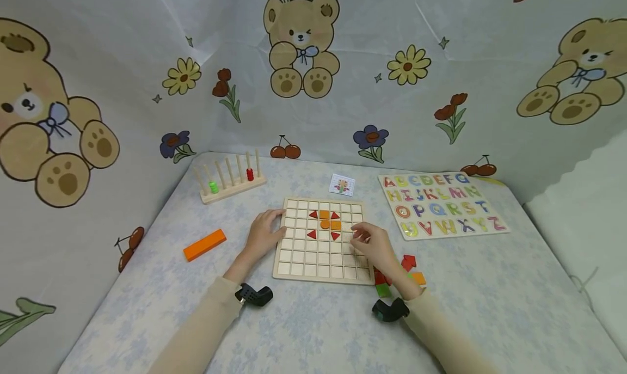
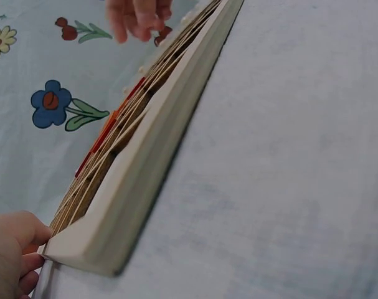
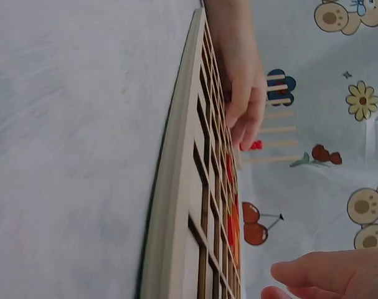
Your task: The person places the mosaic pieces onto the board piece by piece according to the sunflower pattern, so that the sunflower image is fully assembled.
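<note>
A wooden grid board (image 1: 317,258) lies flat on the table. In its upper middle cells sit several red triangles (image 1: 312,234), an orange circle (image 1: 325,225) and two orange squares (image 1: 336,225). My left hand (image 1: 263,233) holds the board's left edge; the left wrist view shows the thumb (image 2: 28,228) against its rim, with fingers curled beside it. Over the right side of the board hovers my right hand (image 1: 376,247), fingers loosely bent. Between the thumb and fingers of that hand (image 3: 335,274) no piece shows in the right wrist view.
Loose red (image 1: 409,262), orange (image 1: 418,277) and green pieces (image 1: 383,290) lie by the right forearm, partly hidden. Behind the board is a small pattern card (image 1: 342,184). A peg rack (image 1: 234,188) stands back left, an orange box (image 1: 204,245) left, an alphabet board (image 1: 443,206) right.
</note>
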### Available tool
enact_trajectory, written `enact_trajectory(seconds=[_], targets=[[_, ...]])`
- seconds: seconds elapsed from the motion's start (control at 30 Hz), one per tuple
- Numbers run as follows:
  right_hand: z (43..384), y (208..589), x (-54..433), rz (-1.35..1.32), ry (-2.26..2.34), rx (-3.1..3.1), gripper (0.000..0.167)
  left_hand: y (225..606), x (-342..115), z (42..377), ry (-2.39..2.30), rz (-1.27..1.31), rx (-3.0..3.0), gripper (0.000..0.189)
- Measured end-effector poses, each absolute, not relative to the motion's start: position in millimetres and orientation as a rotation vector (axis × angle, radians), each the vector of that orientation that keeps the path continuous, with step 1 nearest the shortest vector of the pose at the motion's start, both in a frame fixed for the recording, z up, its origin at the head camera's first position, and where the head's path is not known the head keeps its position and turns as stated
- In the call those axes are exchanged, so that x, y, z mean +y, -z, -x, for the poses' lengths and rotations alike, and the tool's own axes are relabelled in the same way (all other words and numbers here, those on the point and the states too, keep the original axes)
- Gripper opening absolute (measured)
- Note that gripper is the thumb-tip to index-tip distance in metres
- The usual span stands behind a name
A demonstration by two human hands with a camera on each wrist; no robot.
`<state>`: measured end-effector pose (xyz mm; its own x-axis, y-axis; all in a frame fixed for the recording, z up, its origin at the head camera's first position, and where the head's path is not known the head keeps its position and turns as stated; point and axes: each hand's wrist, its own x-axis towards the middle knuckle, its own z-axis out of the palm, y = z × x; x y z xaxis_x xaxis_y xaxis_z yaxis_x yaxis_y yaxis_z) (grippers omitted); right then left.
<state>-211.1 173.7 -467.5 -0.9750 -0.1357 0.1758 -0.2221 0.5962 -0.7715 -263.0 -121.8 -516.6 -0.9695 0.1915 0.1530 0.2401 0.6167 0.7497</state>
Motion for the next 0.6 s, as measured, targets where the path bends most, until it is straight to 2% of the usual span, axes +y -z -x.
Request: enact_trajectory(seconds=[0.23, 0.4, 0.6], targets=[[182, 468, 225, -0.18, -1.165, -2.853, 0.031, 516, -122, 262, 1.289, 0.365, -2.777, 0.048], [170, 476, 234, -0.166, -1.109, -2.93, 0.032, 516, -124, 261, 1.286, 0.373, -2.768, 0.049], [172, 482, 237, -0.162, -1.097, -2.885, 0.031, 517, -123, 263, 1.289, 0.382, -2.774, 0.049]])
